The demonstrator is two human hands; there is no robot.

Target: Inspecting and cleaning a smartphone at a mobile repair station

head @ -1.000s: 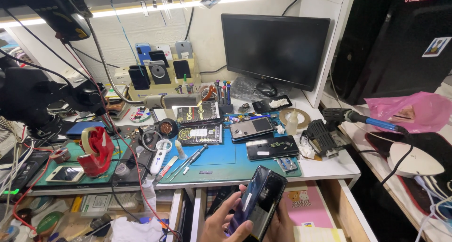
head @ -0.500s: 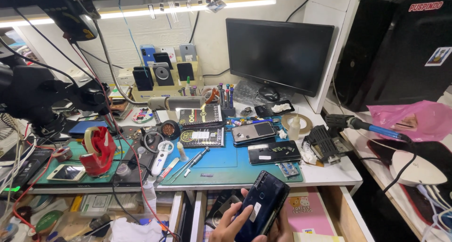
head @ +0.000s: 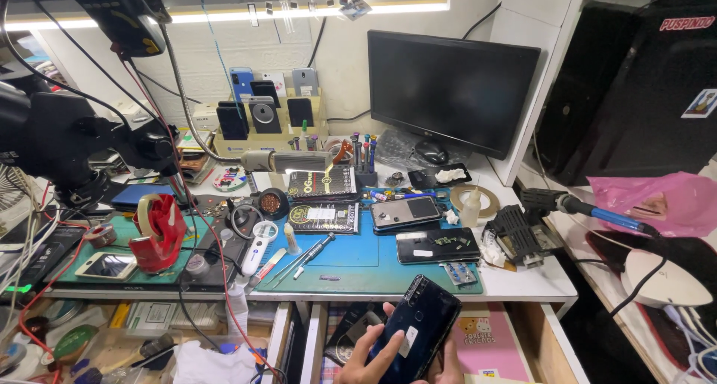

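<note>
A black monitor (head: 454, 85) stands at the back of my white workbench (head: 549, 283), above the blue work mat (head: 351, 253) strewn with phones and tools. A red tape dispenser (head: 155, 233) sits on the left. Below the bench edge, over the open drawer (head: 493, 339), I hold a dark phone (head: 414, 328) tilted: my left hand (head: 366, 354) grips its lower edge, fingers curled around it, and my right hand (head: 448, 369) supports it from behind, mostly hidden.

Both hands, left (head: 367, 356) and right (head: 450, 369), sit low, fingers curled in a grip.
</note>
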